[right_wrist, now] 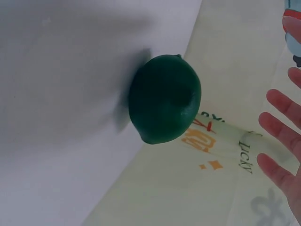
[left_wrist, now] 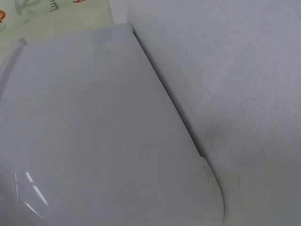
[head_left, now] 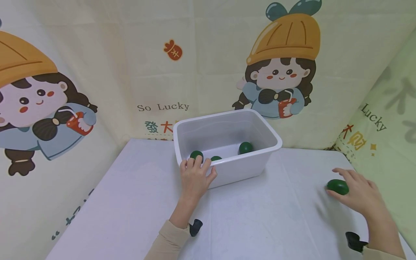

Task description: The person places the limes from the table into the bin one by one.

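A white plastic bin point(head_left: 224, 172) stands at the middle of the table with three dark green limes inside: one point(head_left: 196, 155) by the front left rim, one point(head_left: 216, 158) beside it, and one point(head_left: 245, 147) further back. My left hand point(head_left: 196, 176) grips the bin's front left rim, fingers hooked over the edge and thumb on the outer wall. The left wrist view shows only the bin wall point(left_wrist: 94, 141). A fourth lime point(head_left: 338, 186) point(right_wrist: 164, 99) lies on the table at the right. My right hand point(head_left: 354, 191) hovers around it with fingers point(right_wrist: 282, 141) spread and straight, not closed on it.
The white table point(head_left: 260, 216) point(left_wrist: 244, 70) is hemmed in by cartoon-printed cloth walls at the back and both sides. The right cloth wall point(head_left: 390, 137) stands close behind the loose lime. Bare tabletop lies in front of the bin and to its left.
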Demonstrator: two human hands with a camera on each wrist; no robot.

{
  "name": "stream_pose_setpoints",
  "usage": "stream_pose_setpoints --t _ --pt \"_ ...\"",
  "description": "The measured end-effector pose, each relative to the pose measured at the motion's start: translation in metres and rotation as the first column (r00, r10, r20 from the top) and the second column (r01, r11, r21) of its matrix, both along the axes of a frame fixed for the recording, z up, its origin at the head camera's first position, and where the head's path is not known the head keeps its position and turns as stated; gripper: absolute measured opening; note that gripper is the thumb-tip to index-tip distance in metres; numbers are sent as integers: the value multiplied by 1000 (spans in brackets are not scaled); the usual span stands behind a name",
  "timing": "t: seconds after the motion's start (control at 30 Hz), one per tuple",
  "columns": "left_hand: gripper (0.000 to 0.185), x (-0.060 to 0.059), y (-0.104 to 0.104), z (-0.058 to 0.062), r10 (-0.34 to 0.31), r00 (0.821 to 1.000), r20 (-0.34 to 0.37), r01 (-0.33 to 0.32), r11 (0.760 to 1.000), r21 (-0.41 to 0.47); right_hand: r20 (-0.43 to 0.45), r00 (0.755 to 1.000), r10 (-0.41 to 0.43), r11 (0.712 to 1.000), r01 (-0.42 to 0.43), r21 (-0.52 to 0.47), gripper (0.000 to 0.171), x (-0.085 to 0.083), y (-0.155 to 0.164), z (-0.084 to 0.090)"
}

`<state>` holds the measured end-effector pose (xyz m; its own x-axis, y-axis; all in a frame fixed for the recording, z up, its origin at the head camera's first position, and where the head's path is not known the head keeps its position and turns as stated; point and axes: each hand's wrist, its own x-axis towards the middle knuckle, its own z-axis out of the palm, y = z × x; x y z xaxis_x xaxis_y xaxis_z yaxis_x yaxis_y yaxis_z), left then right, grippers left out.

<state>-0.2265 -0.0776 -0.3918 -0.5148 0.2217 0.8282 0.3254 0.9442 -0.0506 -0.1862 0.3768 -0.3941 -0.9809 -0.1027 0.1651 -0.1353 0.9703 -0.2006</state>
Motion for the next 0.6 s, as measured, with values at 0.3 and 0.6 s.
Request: stream_pose_setpoints --t 0.3,0.6 --pt "23 0 0 2 5 1000 1 -5 1000 -8 94 994 -54 998 52 21 76 -1 14 -7" --pt "25 2 0 3 7 999 41 -6 1000 -20 146 986 -78 997 80 -9 81 -4 27 -13"
